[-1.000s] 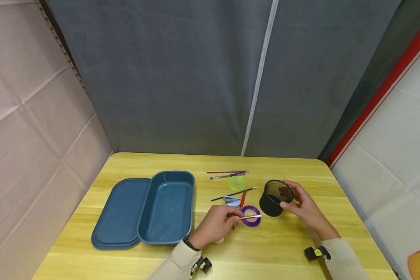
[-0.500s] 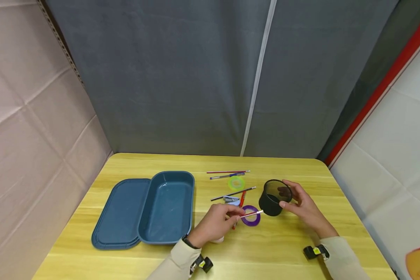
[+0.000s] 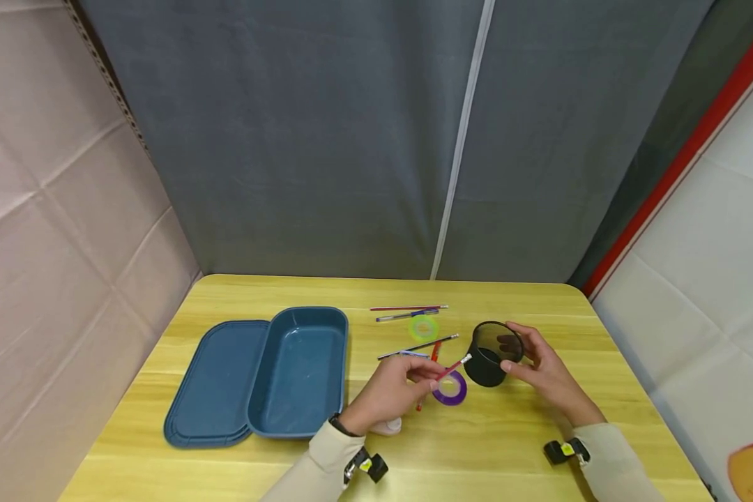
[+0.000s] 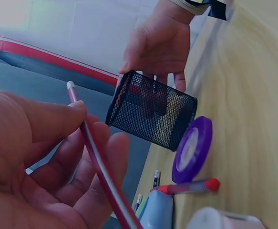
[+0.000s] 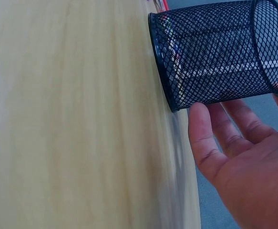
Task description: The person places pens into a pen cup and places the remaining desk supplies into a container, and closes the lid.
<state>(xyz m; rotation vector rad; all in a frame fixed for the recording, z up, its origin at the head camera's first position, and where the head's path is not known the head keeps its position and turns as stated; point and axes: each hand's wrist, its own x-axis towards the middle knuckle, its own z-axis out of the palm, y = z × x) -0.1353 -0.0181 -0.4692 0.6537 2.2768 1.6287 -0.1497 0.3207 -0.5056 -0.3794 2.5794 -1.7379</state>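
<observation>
My left hand (image 3: 392, 392) pinches a red striped pencil (image 4: 100, 164) between thumb and fingers, its white eraser end tilted up toward the pen holder. That black mesh pen holder (image 3: 484, 369) stands upright, gripped at its side by my right hand (image 3: 552, 380), thumb in front and fingers behind. Through the mesh in the right wrist view, the holder (image 5: 215, 52) looks empty. Below the pencil lies a roll of purple tape (image 4: 203, 138), close to the holder's base. A red pen (image 4: 191, 186) and a light blue stapler (image 4: 158, 210) sit near it, partly hidden by my left hand in the head view.
On the left stands a deep blue box (image 3: 298, 376), its lid (image 3: 216, 383) beside it. Farther back are a red pencil (image 3: 408, 308), a blue pen (image 3: 404, 316), a green tape roll (image 3: 434, 329) and a dark pencil (image 3: 417, 346). A white object (image 3: 389, 427) lies by my left wrist.
My left hand has turned the pencil so its eraser end points higher, and has moved slightly right toward the holder. The right hand and the pen holder have stayed in place.
</observation>
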